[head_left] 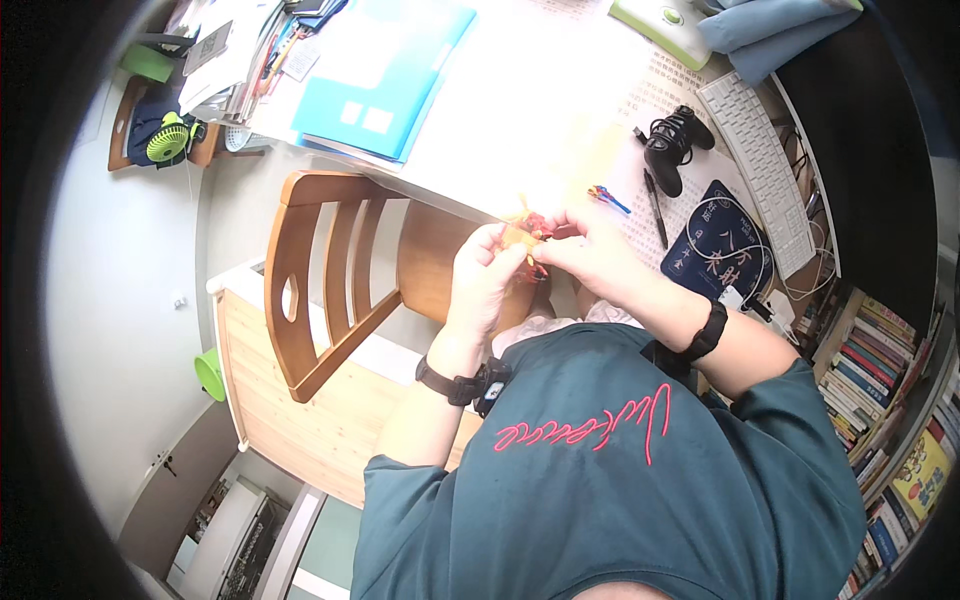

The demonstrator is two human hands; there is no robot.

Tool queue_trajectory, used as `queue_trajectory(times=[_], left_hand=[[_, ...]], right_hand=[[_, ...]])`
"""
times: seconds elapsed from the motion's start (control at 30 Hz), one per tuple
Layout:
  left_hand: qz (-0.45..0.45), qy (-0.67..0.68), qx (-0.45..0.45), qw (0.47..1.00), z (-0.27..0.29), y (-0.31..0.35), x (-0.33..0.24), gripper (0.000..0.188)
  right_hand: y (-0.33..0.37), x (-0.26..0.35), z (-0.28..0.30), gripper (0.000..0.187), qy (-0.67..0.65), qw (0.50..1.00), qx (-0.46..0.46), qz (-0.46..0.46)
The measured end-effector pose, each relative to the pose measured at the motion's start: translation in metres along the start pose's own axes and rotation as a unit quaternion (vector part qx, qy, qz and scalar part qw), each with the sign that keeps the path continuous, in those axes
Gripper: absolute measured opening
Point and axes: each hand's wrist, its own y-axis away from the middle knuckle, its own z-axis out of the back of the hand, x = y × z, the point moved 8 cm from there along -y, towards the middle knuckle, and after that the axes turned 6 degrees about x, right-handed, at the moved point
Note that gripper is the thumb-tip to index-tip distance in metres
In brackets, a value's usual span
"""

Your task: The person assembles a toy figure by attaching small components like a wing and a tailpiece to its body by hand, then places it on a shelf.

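Both my hands meet at the near edge of the white desk, around a small red-and-yellow toy. My left hand pinches its yellow part between thumb and fingers. From the other side, my right hand grips it near the red parts with thumb and forefinger. The fingers cover much of the toy, so its exact shape is hard to make out. On the desk beyond my right hand lies a small blue, red and yellow piece, touched by neither hand.
A black game controller, a pen, a dark blue mat and a white keyboard occupy the desk's right side. Blue folders lie toward the far left. A wooden chair stands left of me; bookshelves are at right.
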Motion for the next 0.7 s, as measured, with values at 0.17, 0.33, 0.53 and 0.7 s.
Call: queue_trajectory(times=[0.17,0.33,0.53,0.7], left_hand=[[-0.001,-0.018,-0.014,1.000,0.005,0.001,0.002,0.027],[0.009,-0.013,-0.005,1.000,0.005,0.000,0.000,0.028],[0.021,0.065,0.011,0.998,0.002,-0.003,-0.008,0.032],[0.046,0.116,0.033,0.992,-0.003,-0.002,-0.017,0.036]], right_hand=[[0.000,0.005,-0.003,0.023,-0.002,1.000,-0.003,-0.002],[0.002,0.007,-0.005,0.024,-0.015,1.000,-0.011,-0.010],[0.006,0.012,0.003,0.029,-0.043,0.997,-0.022,-0.054],[0.013,0.009,0.045,0.028,-0.013,0.996,-0.093,-0.007]])
